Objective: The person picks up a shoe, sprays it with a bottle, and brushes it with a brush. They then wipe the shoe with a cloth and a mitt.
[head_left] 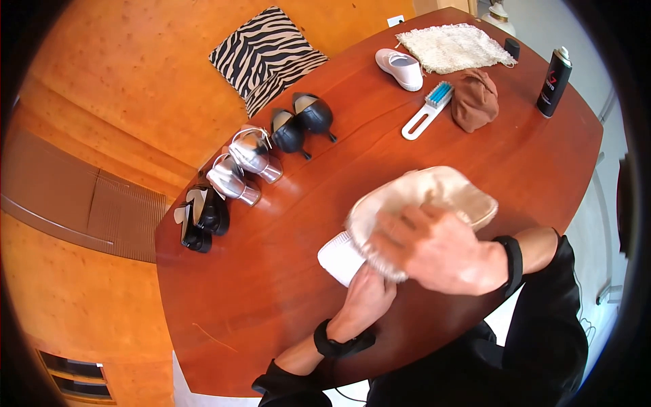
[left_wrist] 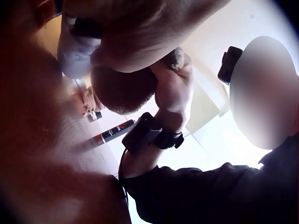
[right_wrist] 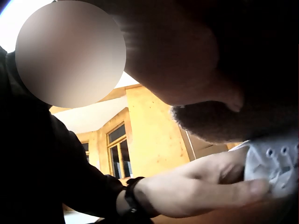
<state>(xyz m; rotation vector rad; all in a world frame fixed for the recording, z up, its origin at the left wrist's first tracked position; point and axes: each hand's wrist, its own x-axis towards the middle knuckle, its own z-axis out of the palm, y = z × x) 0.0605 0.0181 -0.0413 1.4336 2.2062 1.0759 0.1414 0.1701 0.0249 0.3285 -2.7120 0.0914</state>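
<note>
My left hand [head_left: 369,298] grips a white lace-up sneaker [head_left: 339,259] low over the near half of the table, and its toe points left. Over that shoe, my right hand [head_left: 447,251] holds a cream fleece-edged mitt [head_left: 454,184], which covers much of the sneaker in the head view. From the right wrist, the mitt's fuzzy edge [right_wrist: 210,126] shows just above the sneaker's laces and eyelets [right_wrist: 275,161], with the left thumb on the shoe's side. In the left wrist view the mitt [left_wrist: 124,91] looks dark beneath the right hand [left_wrist: 173,91].
Black pumps [head_left: 314,114], silver heels [head_left: 251,152] and black shoes [head_left: 211,211] line the table's left edge. Toward the far end lie another white sneaker [head_left: 400,68], a blue-bristled brush [head_left: 427,112], a brown cloth [head_left: 475,102], a shaggy cream cloth [head_left: 458,47] and a black spray can [head_left: 555,85].
</note>
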